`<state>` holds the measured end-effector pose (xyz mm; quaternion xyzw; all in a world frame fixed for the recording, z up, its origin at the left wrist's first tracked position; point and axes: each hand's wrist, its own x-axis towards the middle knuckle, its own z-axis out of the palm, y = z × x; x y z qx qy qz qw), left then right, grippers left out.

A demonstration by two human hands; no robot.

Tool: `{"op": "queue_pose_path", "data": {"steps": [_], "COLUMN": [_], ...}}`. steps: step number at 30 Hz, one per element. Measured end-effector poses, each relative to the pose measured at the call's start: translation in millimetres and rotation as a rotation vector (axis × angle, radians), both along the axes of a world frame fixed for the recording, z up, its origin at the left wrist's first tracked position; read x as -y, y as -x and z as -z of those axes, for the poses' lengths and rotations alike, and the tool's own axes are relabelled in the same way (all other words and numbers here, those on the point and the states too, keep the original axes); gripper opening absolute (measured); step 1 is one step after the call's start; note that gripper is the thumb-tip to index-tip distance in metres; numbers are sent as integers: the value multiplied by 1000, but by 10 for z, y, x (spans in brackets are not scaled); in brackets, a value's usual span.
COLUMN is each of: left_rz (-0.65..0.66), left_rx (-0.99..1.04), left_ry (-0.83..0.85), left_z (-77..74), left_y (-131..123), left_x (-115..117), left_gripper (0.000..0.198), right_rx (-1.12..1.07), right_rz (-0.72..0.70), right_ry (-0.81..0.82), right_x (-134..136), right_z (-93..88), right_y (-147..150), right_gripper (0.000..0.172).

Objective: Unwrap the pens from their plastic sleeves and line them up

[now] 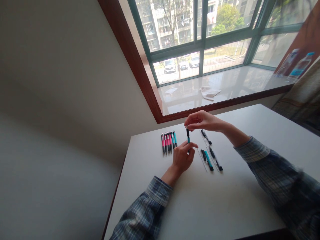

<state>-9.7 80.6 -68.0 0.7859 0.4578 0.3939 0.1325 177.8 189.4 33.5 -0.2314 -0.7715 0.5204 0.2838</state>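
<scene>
Upright between my hands stands a blue-and-black pen [188, 134]. My left hand [183, 156] is closed round its lower part. At its top, the fingertips of my right hand [202, 120] pinch the pen's end; what exactly lies between them is too small to make out. Left of my hands, several pink and blue pens [168, 142] lie side by side in a row. To the right are loose pen parts: a blue barrel [208, 161], a black barrel piece [215, 159], another dark pen part [206, 137] and thin white refills [202, 160].
The white table [200, 203] meets the wall [62, 100] on the left. Behind it runs a window sill [185, 100] with a crumpled cloth [210, 93], a paper piece [171, 90] and water bottles [301, 66]. A curtain [297, 93] hangs at the right.
</scene>
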Motion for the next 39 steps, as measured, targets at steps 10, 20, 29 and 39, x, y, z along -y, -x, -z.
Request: {"op": "queue_pose_path", "data": {"steps": [10, 20, 29, 39], "left_rz": [-11, -1, 2, 9], "left_rx": [31, 36, 60, 6], "left_ry": [3, 12, 9, 1], "left_z": [-22, -29, -9, -47], "left_y": [6, 0, 0, 4], "left_x": [4, -10, -11, -6], "left_gripper": [31, 31, 31, 31], "right_rx": [34, 114, 93, 181], "right_rz": [-44, -11, -122, -13], "right_ry": [-8, -117, -79, -131], "right_x": [-11, 29, 7, 32], "right_z": [12, 20, 17, 51], "right_y": [-1, 46, 21, 64], "right_gripper": [35, 35, 33, 36]}}
